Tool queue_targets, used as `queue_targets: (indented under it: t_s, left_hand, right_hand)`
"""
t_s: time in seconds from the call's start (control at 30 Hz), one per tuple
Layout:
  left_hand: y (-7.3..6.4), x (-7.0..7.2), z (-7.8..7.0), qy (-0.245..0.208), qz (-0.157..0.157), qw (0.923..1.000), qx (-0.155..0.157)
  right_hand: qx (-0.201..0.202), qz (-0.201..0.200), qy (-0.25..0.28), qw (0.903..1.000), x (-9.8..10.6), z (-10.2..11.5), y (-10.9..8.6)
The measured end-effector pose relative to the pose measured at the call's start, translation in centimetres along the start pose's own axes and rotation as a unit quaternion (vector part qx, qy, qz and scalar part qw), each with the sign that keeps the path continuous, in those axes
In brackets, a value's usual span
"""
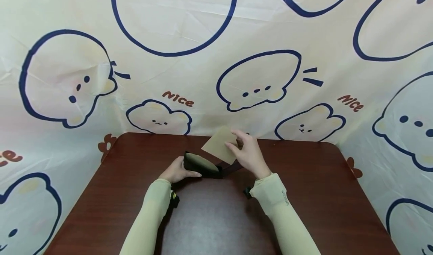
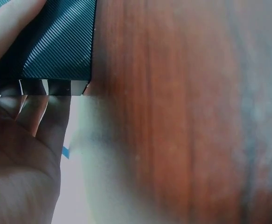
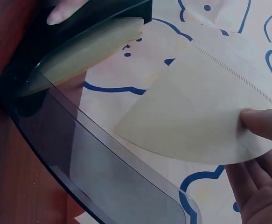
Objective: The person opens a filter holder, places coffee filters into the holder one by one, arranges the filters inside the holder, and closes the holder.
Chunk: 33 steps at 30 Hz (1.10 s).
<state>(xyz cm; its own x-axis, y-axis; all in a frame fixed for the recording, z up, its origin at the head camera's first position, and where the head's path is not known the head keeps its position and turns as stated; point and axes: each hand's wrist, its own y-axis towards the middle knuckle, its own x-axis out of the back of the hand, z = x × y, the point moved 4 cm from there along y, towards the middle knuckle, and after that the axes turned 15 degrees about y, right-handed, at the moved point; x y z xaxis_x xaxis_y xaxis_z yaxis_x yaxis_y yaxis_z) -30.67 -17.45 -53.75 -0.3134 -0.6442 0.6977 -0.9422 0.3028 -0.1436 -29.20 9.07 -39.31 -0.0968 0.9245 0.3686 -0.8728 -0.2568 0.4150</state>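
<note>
The right hand (image 1: 249, 152) pinches a paper filter (image 3: 191, 121), a lid (image 3: 112, 161) below its fingers; the left hand (image 1: 176, 170) grips a box (image 2: 56, 49). Apparently loading or unloading, next needing the box steady.

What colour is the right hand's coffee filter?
The coffee filter is beige, clearest in the right wrist view.

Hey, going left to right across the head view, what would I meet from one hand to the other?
Left hand, black ribbed plastic-looking case, beige fan-shaped paper filter, right hand.
</note>
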Motion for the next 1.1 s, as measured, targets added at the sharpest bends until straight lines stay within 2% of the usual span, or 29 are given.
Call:
queue_targets:
  t_s: [0.23, 0.67, 0.87, 1.1]
  left_hand:
    - [0.0, -0.1, 0.0, 0.002, -0.006, 0.9999, 0.013]
    - [0.1, -0.2, 0.0, 0.005, -0.016, 0.9999, 0.004]
    - [0.2, -0.3, 0.0, 0.003, -0.012, 0.9999, 0.007]
    - [0.2, -0.3, 0.1, 0.001, -0.014, 0.9999, 0.009]
  right_hand:
    - [-0.009, 0.006, 0.013, 0.9999, -0.6, -0.5, -0.2]
    - [-0.010, 0.027, 0.040, 0.9988, -2.1, -1.3, -0.2]
    - [-0.003, 0.028, 0.028, 0.9992, -2.6, -1.4, -0.2]
    - [-0.026, 0.044, 0.009, 0.9986, -3.5, -1.6, -0.3]
